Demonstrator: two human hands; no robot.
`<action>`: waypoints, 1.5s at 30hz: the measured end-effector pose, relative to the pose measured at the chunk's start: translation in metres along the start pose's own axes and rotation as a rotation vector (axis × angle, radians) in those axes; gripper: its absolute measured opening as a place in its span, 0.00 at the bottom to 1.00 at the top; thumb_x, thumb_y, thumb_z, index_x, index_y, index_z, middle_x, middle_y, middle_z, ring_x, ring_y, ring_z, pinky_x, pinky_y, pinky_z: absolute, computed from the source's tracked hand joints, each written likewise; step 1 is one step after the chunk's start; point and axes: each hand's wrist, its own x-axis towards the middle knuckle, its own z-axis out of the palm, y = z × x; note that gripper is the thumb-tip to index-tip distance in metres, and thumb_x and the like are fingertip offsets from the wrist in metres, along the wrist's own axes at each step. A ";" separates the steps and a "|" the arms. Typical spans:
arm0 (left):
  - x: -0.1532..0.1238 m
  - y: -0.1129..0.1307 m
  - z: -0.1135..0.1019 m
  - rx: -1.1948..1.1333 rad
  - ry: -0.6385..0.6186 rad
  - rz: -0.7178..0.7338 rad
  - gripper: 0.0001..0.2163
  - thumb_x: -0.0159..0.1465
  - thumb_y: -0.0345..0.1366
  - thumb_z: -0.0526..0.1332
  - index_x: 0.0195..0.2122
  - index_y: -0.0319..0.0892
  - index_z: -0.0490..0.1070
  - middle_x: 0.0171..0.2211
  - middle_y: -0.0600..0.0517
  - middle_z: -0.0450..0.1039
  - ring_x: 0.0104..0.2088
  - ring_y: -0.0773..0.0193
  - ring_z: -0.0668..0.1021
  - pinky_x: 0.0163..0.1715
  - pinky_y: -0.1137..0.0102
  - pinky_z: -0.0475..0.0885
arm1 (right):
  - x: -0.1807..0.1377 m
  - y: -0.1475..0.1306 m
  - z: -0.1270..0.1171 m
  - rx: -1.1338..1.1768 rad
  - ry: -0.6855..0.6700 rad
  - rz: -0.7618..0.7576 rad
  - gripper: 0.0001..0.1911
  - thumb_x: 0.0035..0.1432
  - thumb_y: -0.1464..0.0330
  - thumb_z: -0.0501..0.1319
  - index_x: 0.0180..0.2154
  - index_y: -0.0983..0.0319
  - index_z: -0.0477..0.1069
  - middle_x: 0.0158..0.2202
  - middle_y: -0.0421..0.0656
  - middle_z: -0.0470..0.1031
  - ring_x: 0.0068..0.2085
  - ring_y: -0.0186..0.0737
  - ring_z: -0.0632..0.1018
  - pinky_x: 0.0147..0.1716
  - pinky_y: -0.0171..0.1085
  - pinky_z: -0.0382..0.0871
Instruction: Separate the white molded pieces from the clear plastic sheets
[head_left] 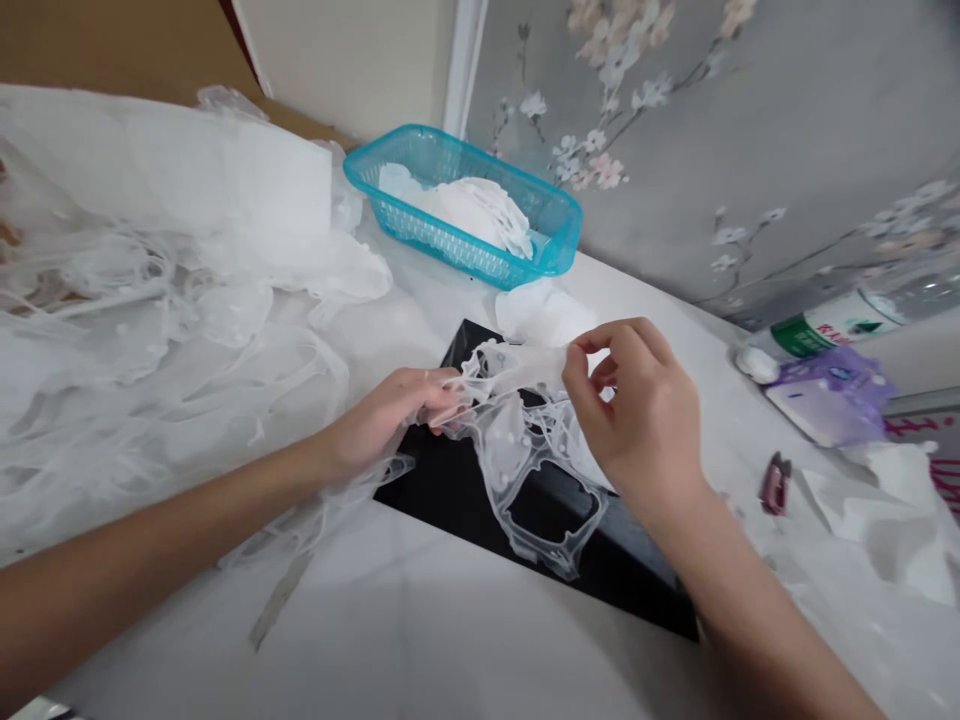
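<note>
A thin, translucent white sheet with cut-out holes (506,440) hangs between my hands over a black board (442,490). My left hand (409,405) is closed on its bunched left edge. With thumb and forefinger, my right hand (637,410) pinches the sheet's upper right part, which is drawn taut between the hands. Below, a loop of the sheet with a large opening droops onto the board. Behind my right hand lies some white material (547,310), partly hidden.
A blue plastic basket (461,250) holding white pieces stands at the back. Translucent scraps (150,370) heap up on the left. To the right are small thread snips (775,484), a purple plastic packet (847,390), a bottle (840,325) and crumpled white paper (885,520).
</note>
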 end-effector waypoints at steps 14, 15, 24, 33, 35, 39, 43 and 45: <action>-0.001 -0.001 -0.002 0.302 0.316 -0.006 0.15 0.52 0.30 0.56 0.09 0.40 0.61 0.15 0.56 0.57 0.23 0.70 0.63 0.25 0.74 0.59 | 0.012 0.021 0.005 -0.006 0.003 0.079 0.05 0.56 0.70 0.54 0.28 0.62 0.62 0.32 0.42 0.69 0.23 0.29 0.68 0.22 0.33 0.62; -0.001 0.000 -0.002 0.317 0.331 -0.006 0.15 0.52 0.30 0.55 0.09 0.40 0.61 0.14 0.56 0.56 0.22 0.71 0.62 0.24 0.74 0.58 | 0.012 0.021 0.005 0.001 0.002 0.081 0.04 0.56 0.70 0.54 0.28 0.62 0.62 0.33 0.42 0.69 0.23 0.29 0.68 0.22 0.33 0.62; 0.000 0.001 -0.001 0.321 0.485 0.041 0.14 0.52 0.29 0.55 0.10 0.41 0.58 0.15 0.56 0.60 0.24 0.68 0.67 0.25 0.72 0.60 | 0.015 0.031 0.008 0.036 0.015 0.088 0.05 0.55 0.69 0.54 0.27 0.62 0.62 0.31 0.42 0.68 0.22 0.29 0.66 0.21 0.32 0.61; -0.001 -0.005 -0.006 0.365 0.597 0.068 0.05 0.52 0.32 0.58 0.29 0.42 0.63 0.30 0.55 0.67 0.31 0.67 0.68 0.30 0.73 0.63 | 0.009 0.013 -0.009 0.781 -0.397 0.155 0.05 0.55 0.70 0.52 0.29 0.60 0.64 0.32 0.39 0.69 0.32 0.33 0.69 0.30 0.32 0.63; -0.001 -0.007 -0.007 0.324 0.608 0.196 0.15 0.49 0.29 0.58 0.39 0.45 0.60 0.39 0.54 0.67 0.37 0.65 0.69 0.35 0.72 0.65 | 0.008 0.008 -0.010 0.948 -0.454 0.217 0.05 0.54 0.71 0.51 0.28 0.60 0.63 0.30 0.38 0.66 0.30 0.33 0.67 0.28 0.32 0.62; -0.004 -0.009 -0.009 0.226 0.360 0.362 0.19 0.49 0.30 0.54 0.45 0.45 0.61 0.44 0.51 0.68 0.40 0.63 0.69 0.41 0.70 0.64 | 0.005 0.001 -0.006 1.133 -0.548 0.450 0.04 0.52 0.68 0.49 0.27 0.60 0.60 0.24 0.37 0.57 0.24 0.32 0.61 0.22 0.32 0.58; -0.006 -0.006 -0.002 0.238 0.221 0.210 0.13 0.57 0.43 0.56 0.41 0.43 0.67 0.38 0.50 0.69 0.37 0.62 0.71 0.36 0.71 0.65 | 0.003 -0.005 -0.005 1.249 -0.642 0.552 0.06 0.56 0.67 0.50 0.28 0.60 0.60 0.24 0.36 0.57 0.24 0.31 0.61 0.23 0.31 0.59; -0.007 -0.004 0.002 0.339 0.247 0.115 0.12 0.56 0.44 0.61 0.37 0.42 0.68 0.33 0.52 0.69 0.32 0.65 0.71 0.31 0.72 0.64 | 0.003 -0.008 -0.006 1.287 -0.657 0.559 0.06 0.57 0.67 0.50 0.29 0.60 0.60 0.25 0.36 0.58 0.25 0.31 0.62 0.24 0.30 0.60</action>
